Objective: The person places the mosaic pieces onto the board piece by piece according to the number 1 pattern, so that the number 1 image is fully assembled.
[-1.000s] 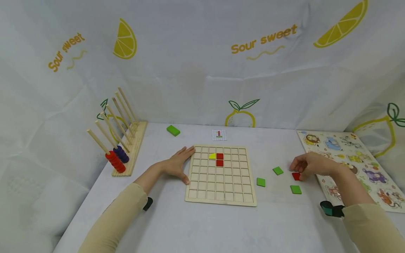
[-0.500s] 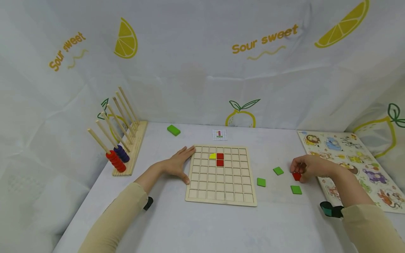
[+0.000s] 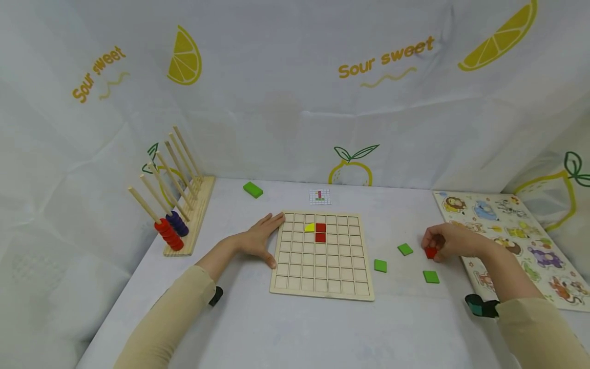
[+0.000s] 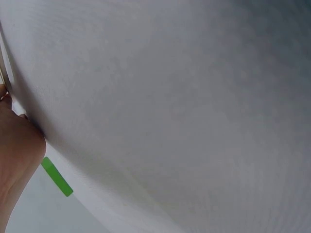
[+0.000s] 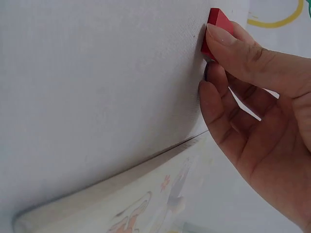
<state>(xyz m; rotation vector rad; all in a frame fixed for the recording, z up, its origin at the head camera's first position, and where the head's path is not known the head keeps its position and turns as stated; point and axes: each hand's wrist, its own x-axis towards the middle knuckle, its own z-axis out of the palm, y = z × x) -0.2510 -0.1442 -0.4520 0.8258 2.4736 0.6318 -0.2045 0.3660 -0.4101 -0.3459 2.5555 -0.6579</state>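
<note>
On the right side of the table, my right hand (image 3: 454, 241) pinches a small red square tile (image 3: 430, 252) between thumb and fingers. The right wrist view shows the thumb on the face of the red tile (image 5: 222, 18), which is tilted on edge close to the tabletop. My left hand (image 3: 258, 240) rests with spread, straight fingers against the left edge of a wooden grid board (image 3: 322, 284). Two red tiles (image 3: 320, 238), one above the other, and a yellow piece (image 3: 310, 227) with a curved side lie in its upper cells. Several green tiles (image 3: 405, 249) lie between board and right hand.
A small printed grid card (image 3: 320, 197) lies behind the board, with a green block (image 3: 253, 189) to its left. At the left stands a wooden peg rack (image 3: 197, 215) with red and blue rings. An animal puzzle board (image 3: 521, 241) lies at the right, under my right forearm.
The red tile, flat on the table before, is now pinched and slightly tilted up. My right hand has shifted a little up and left. The left hand stays where it was.
</note>
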